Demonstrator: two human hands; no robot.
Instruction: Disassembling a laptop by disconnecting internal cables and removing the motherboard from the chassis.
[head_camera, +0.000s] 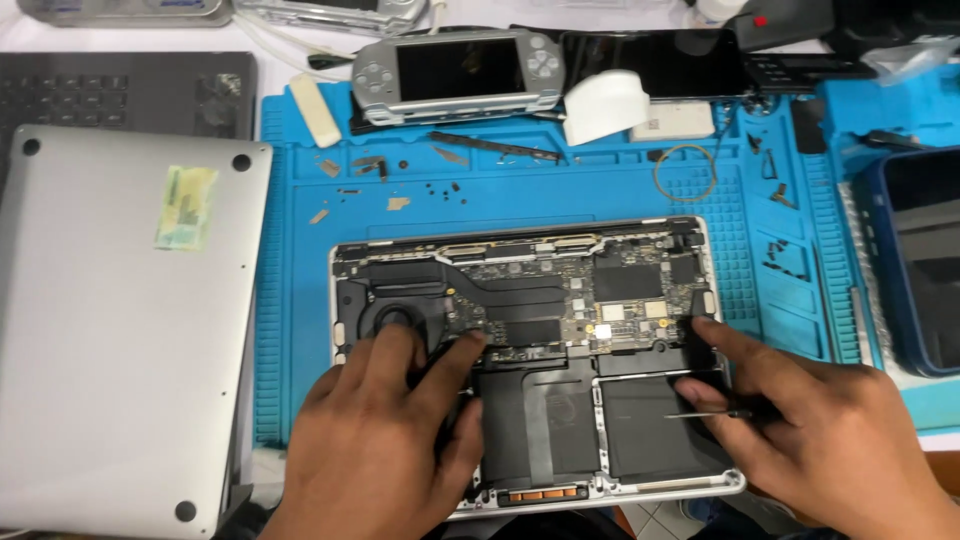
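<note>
Both hands rest on the opened laptop, left hand flat by its fan, right hand pinching a thin screwdriver; fragile boards inside, so probably best gripped by the stiff metal edges.

An opened laptop lies on the blue mat, near its front edge, with the board and black battery cells showing. The left hand rests on the fan area. The right hand holds a thin screwdriver over the right battery cell. The silver bottom cover lies beside the mat's left edge, and a grey handheld console at the back edge.
</note>
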